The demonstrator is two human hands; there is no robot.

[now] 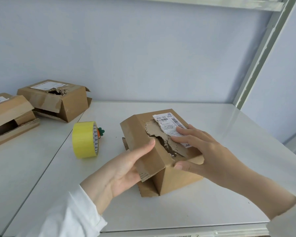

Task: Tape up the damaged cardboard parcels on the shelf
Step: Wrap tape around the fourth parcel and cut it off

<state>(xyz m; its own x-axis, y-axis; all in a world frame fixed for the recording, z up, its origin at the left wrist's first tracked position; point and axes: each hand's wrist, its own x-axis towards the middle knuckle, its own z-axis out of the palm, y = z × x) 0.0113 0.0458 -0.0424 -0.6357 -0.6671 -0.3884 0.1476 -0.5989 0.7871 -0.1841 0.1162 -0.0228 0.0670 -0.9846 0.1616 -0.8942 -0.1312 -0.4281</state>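
A small brown cardboard parcel (pixel 140 134) with a ragged tear across its top and a white shipping label sits on the white shelf (pixel 229 134) in the middle. My left hand (pixel 125 170) grips its left side flap, thumb on top by the tear. My right hand (pixel 200 151) lies over the top, fingers on the label and torn card, thumb hooked on the near edge. A roll of yellow tape (pixel 85 140) stands on edge to the left, apart from both hands.
Two more damaged parcels stand at the back left: one with a hole in its top (pixel 58 101), one with an open flap (pixel 9 115) at the frame's edge. A small orange and green object (pixel 100 132) lies behind the tape. A shelf upright (pixel 256 65) rises at right.
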